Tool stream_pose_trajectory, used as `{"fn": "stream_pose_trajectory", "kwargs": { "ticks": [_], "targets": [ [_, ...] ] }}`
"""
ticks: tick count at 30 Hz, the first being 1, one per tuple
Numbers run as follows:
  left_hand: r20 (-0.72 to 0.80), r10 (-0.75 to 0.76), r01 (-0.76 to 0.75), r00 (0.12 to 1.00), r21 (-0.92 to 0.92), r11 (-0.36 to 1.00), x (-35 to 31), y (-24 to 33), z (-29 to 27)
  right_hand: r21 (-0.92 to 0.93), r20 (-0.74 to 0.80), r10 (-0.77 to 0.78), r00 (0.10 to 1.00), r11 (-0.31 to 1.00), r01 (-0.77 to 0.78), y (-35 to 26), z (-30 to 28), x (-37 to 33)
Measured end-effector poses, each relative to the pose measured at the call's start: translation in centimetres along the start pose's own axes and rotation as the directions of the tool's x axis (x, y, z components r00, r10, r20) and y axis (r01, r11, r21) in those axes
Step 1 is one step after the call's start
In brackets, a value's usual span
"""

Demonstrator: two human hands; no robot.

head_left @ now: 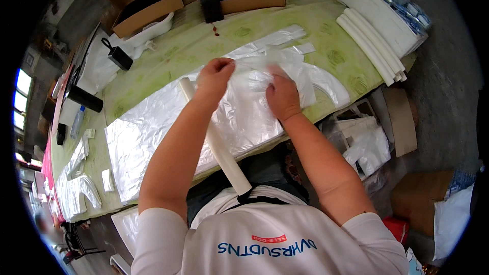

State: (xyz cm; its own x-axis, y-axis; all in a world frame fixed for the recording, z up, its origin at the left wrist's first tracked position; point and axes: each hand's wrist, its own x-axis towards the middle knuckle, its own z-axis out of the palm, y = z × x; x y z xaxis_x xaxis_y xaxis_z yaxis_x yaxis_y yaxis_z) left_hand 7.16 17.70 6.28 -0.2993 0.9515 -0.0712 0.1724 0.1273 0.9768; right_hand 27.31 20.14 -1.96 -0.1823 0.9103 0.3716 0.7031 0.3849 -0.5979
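Film (253, 63) is held over sheets (145, 127) on the counter (173, 53), pinched by the left hand (215, 79); the grip of the right hand (283, 94) cannot be told. Spreading seems in hand; even tension seems needed.

The table (351, 84) is seen from above, at head height, with the view tilted down and forward. Both arms (175, 145) are taken in close up.
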Motion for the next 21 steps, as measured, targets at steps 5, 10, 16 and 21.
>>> {"fn": "stream_pose_trajectory", "kwargs": {
  "ticks": [5,10,16,21],
  "targets": [
    [-0.226,-0.093,-0.029,0.970,-0.485,0.874,-7.6,0.4,-11.2,-0.189,-0.354,-0.221,0.909,0.969,0.162,6.0,1.3,1.0],
    [-0.375,-0.283,0.190,0.883,-0.267,0.945,-11.1,-6.3,-20.5,0.735,-0.138,0.412,0.901,0.652,-0.185,6.8,0.9,1.5],
    [-0.513,0.215,0.126,0.831,0.550,0.825,-13.3,-10.1,-24.0,0.867,0.064,0.526,0.848,0.391,-0.308,0.9,-3.8,-1.3],
    [-0.174,0.509,-0.394,0.843,0.444,0.804,-13.8,-6.3,-14.4,0.805,0.097,0.245,0.965,0.550,-0.221,-6.0,-2.9,-8.0]
  ]
}}
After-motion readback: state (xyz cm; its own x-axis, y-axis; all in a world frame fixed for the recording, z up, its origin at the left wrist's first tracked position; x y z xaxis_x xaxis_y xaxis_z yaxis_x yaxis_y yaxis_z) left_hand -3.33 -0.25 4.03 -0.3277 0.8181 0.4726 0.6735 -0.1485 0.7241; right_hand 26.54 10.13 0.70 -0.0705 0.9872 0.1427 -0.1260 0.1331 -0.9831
